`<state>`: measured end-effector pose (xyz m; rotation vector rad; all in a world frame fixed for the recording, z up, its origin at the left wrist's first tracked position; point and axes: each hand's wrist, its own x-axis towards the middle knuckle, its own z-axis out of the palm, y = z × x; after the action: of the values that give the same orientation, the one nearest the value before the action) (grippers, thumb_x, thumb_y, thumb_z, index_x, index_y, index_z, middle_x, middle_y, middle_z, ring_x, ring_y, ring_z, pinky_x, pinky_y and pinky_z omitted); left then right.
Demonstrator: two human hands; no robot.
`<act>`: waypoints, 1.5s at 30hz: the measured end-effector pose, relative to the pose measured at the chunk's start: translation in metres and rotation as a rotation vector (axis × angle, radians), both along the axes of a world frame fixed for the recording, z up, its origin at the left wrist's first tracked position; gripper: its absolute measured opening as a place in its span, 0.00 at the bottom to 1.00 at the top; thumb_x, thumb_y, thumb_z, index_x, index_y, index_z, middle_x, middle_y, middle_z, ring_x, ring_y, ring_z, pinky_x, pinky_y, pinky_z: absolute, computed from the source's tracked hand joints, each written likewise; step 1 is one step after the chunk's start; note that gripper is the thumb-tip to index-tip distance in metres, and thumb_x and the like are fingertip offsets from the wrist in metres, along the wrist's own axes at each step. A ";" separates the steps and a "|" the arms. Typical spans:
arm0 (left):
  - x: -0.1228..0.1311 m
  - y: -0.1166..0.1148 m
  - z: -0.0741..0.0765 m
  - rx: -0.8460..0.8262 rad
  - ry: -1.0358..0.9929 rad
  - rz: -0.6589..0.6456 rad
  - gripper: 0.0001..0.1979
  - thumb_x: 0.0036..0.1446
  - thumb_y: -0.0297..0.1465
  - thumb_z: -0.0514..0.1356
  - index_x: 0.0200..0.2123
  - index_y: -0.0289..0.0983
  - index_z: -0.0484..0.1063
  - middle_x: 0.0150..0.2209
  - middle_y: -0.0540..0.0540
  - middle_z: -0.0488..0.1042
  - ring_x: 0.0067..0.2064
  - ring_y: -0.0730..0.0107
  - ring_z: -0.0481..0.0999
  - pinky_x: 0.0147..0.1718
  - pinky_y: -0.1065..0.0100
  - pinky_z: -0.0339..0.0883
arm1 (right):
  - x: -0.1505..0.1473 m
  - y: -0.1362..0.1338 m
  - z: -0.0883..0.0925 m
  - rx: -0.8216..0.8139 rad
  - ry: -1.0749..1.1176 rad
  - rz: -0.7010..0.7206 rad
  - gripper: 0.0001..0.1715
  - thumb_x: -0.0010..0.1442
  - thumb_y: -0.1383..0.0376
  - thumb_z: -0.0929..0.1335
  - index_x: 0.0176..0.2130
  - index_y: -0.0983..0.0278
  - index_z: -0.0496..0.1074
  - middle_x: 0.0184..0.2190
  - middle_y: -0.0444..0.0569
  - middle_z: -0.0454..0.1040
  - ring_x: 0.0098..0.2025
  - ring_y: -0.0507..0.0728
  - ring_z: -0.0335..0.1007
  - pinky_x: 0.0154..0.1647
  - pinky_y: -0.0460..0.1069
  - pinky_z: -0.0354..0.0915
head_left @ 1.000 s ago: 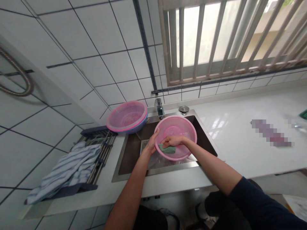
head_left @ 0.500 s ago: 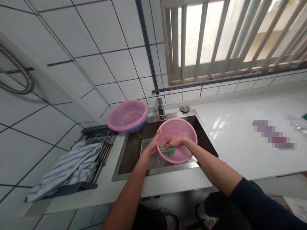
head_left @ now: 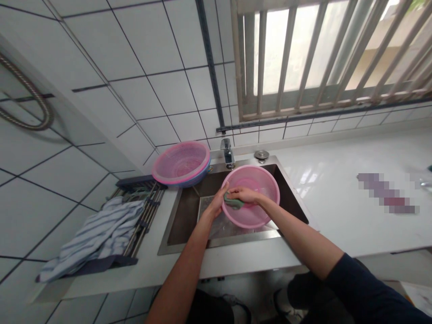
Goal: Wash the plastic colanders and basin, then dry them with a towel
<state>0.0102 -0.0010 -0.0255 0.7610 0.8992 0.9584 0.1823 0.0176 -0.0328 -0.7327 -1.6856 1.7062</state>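
The right hand (head_left: 245, 195) is closed on a green cloth (head_left: 234, 203), pressed against the inner left wall of the pink basket (head_left: 253, 218). The left hand (head_left: 218, 203) grips the basket's left rim. The basket sits over the sink (head_left: 243, 237), toward its right side, opening up. Judged progress: wiping of the inner wall is under way; how much of the surface is finished cannot be told. Cloth contact is confined to the left wall, and rinsing appears outstanding. At the sink's rear left corner rest a second pink basket (head_left: 182, 164) and a blue basin (head_left: 195, 179) beneath it; whether these are clean cannot be determined. The faucet (head_left: 227, 154) stands at the sink's rear edge.
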 end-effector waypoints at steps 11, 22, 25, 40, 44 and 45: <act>0.006 -0.002 0.006 -0.022 -0.055 -0.021 0.20 0.71 0.40 0.64 0.57 0.33 0.81 0.53 0.35 0.84 0.53 0.53 0.86 0.58 0.57 0.77 | 0.004 0.011 -0.001 0.045 0.152 -0.465 0.24 0.58 0.45 0.74 0.39 0.63 0.77 0.35 0.47 0.77 0.35 0.55 0.67 0.36 0.48 0.63; -0.002 -0.001 0.004 -0.053 0.025 -0.013 0.28 0.71 0.48 0.61 0.58 0.30 0.79 0.48 0.32 0.86 0.46 0.52 0.88 0.55 0.54 0.79 | -0.006 -0.003 -0.005 0.067 -0.069 0.022 0.25 0.55 0.46 0.76 0.37 0.65 0.79 0.34 0.48 0.78 0.35 0.55 0.68 0.39 0.49 0.65; 0.003 -0.001 0.005 -0.035 -0.024 -0.013 0.23 0.71 0.43 0.63 0.58 0.31 0.80 0.53 0.34 0.84 0.53 0.53 0.86 0.60 0.56 0.76 | 0.000 0.005 0.000 0.077 0.026 -0.340 0.26 0.58 0.44 0.73 0.39 0.63 0.77 0.36 0.48 0.77 0.36 0.55 0.67 0.37 0.48 0.64; 0.003 0.000 0.000 -0.029 -0.010 -0.048 0.23 0.70 0.43 0.65 0.58 0.32 0.80 0.51 0.34 0.85 0.50 0.53 0.87 0.57 0.55 0.79 | 0.007 0.006 0.003 0.015 -0.015 -0.144 0.23 0.55 0.48 0.76 0.38 0.64 0.80 0.36 0.49 0.80 0.37 0.56 0.70 0.39 0.49 0.66; 0.007 -0.001 0.004 0.000 -0.050 -0.002 0.20 0.72 0.40 0.63 0.58 0.33 0.80 0.54 0.35 0.84 0.55 0.54 0.85 0.61 0.56 0.75 | 0.009 0.010 0.007 0.049 0.087 -0.392 0.24 0.58 0.46 0.74 0.40 0.63 0.78 0.37 0.49 0.79 0.37 0.56 0.69 0.39 0.49 0.65; 0.007 -0.001 0.004 -0.005 -0.048 -0.008 0.21 0.72 0.41 0.62 0.58 0.33 0.80 0.53 0.35 0.85 0.54 0.53 0.85 0.60 0.56 0.76 | 0.007 0.008 0.006 0.042 0.074 -0.340 0.23 0.58 0.46 0.74 0.39 0.63 0.78 0.36 0.49 0.78 0.35 0.55 0.68 0.37 0.49 0.65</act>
<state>0.0170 -0.0025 -0.0212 0.7336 0.8554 0.9629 0.1890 0.0259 -0.0272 -0.8696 -1.4468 1.4392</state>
